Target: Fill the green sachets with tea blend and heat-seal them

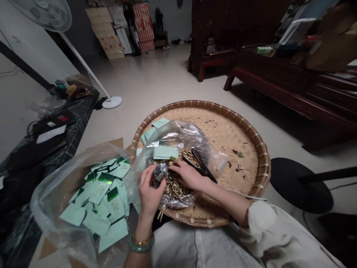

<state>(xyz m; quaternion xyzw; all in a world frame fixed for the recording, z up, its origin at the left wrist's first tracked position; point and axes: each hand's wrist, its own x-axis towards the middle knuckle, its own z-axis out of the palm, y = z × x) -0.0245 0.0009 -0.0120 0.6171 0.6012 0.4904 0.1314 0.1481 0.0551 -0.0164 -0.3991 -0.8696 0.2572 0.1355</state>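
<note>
While left hand (150,190) pinches foil packet (160,172) (silvery, crinkled) — right hand (190,175) — grip unclear.

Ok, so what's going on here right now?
The person's left hand holds a small silvery pouch over a clear plastic bag of loose dried mix. The right hand has its fingertips at the mix, beside the pouch. The bag sits in a round woven tray. Pale green packets fill another plastic bag on the left.
</note>
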